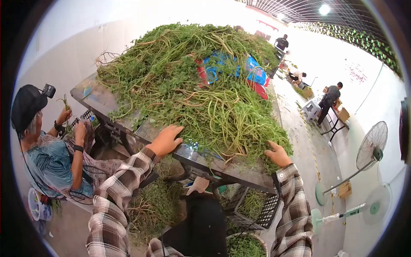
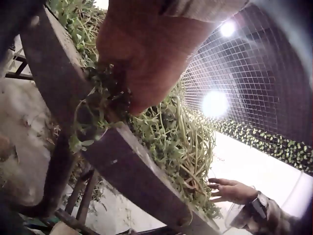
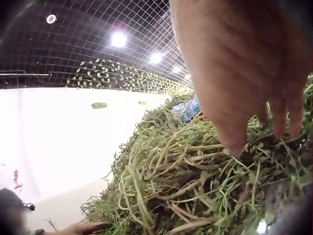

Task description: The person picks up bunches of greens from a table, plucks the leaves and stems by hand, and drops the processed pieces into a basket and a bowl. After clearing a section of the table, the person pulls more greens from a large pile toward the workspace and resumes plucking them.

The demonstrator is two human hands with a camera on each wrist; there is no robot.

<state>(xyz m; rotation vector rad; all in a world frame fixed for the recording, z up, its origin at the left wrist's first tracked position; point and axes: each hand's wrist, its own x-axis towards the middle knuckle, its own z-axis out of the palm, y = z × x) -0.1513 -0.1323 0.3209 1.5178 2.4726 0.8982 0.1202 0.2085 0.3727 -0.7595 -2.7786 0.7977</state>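
A big heap of leafy green stems (image 1: 214,111) covers most of a dark table (image 1: 98,100). My left hand (image 1: 166,140) rests at the heap's near left border by the table edge, fingers extended; in the left wrist view some sprigs (image 2: 90,117) hang over the edge beside it. At the heap's right end, my right hand (image 1: 278,155) touches the greens. Its fingers point down loosely into the leaves in the right wrist view, the tips partly hidden. Farther back, a blue and red plastic bag (image 1: 257,73) lies partly buried in the heap.
On the left sits a person (image 1: 64,162) in a cap, holding a few stems. Below the table stand a black crate (image 1: 270,210) and a round basket of greens (image 1: 246,247). Fans (image 1: 371,147) stand at right; other people (image 1: 329,100) are farther back.
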